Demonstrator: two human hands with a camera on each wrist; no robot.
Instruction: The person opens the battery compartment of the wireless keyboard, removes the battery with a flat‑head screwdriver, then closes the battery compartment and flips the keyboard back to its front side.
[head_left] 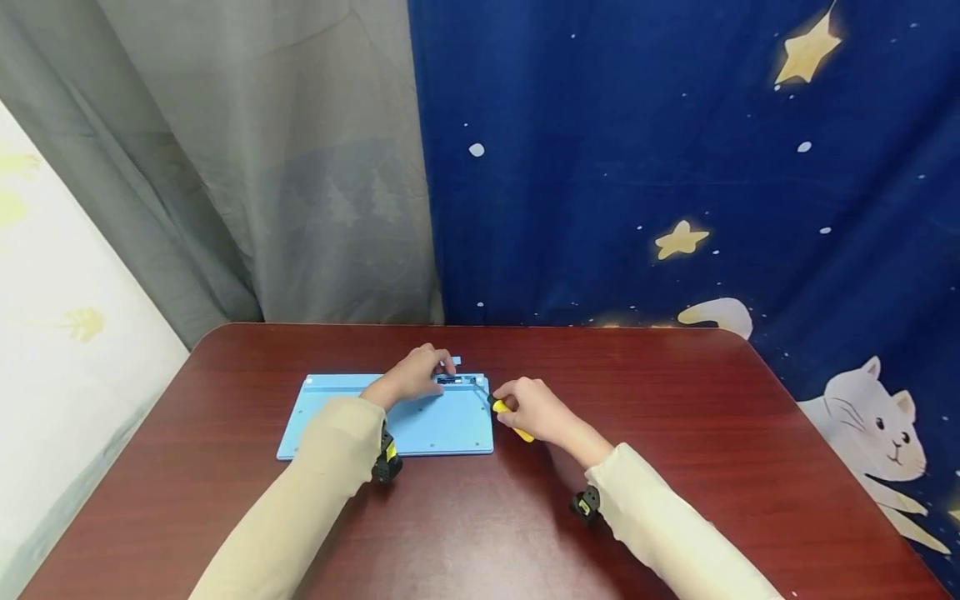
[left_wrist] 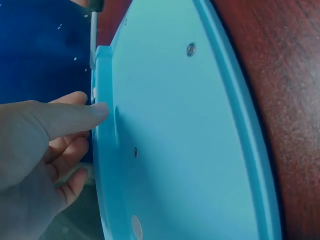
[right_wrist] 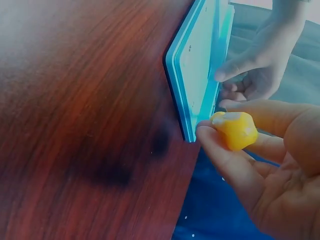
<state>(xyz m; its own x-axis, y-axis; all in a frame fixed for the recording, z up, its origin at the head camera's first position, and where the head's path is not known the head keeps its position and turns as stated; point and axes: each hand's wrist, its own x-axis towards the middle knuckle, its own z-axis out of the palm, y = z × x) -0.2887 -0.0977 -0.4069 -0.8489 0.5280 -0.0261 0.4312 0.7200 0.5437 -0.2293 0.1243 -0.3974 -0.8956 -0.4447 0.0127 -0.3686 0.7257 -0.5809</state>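
Observation:
A light blue keyboard lies underside up on the table, with small screws in its back. Along its raised far ridge, a narrow battery compartment stands uncovered, with something dark inside. My left hand holds the keyboard at that ridge, its thumb on top and its other fingers past the far edge. In my right hand, a screwdriver with a yellow handle is pinched between thumb and fingers. Its thin shaft reaches to the right end of the compartment. Beyond the ridge, partly behind my left fingers, is a small blue piece.
The reddish-brown wooden table extends on both sides of the keyboard. Behind its far edge hang a grey curtain and a blue curtain with stars. Each wrist wears a small black camera.

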